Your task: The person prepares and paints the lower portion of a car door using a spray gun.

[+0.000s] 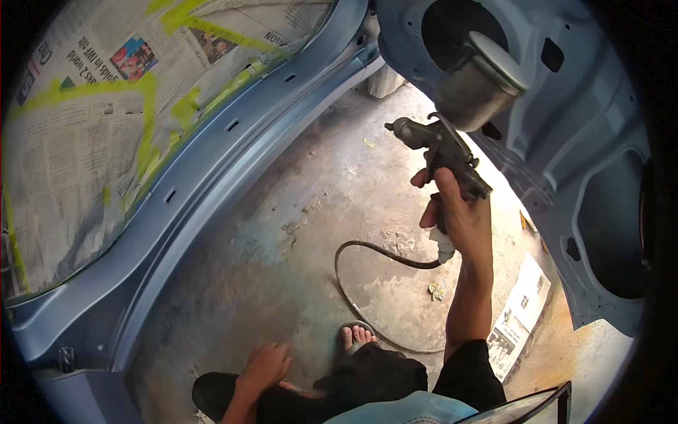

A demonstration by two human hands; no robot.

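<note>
In my right hand (pixel 455 212) I grip a dark spray gun (pixel 455 150), with fingers round its handle and near the trigger. Its nozzle points left toward the blue door frame (pixel 212 152) of a car body. On top of the gun sits a grey metal cup (pixel 480 85), tilted, in front of the open blue door (pixel 540 152). A dark air hose (pixel 339 275) runs from a pale fitting (pixel 442 246) under the handle and loops down to the floor. My left hand (pixel 267 367) hangs low by my left knee, fingers loosely bent, holding nothing visible.
Newspaper (pixel 78 155) fixed with yellow-green masking tape (pixel 148 113) covers the door opening at the left. The stained concrete floor (pixel 282 198) carries a crumpled scrap (pixel 436 290) and a newspaper sheet (pixel 521 318). My foot (pixel 359 335) stands close to the hose.
</note>
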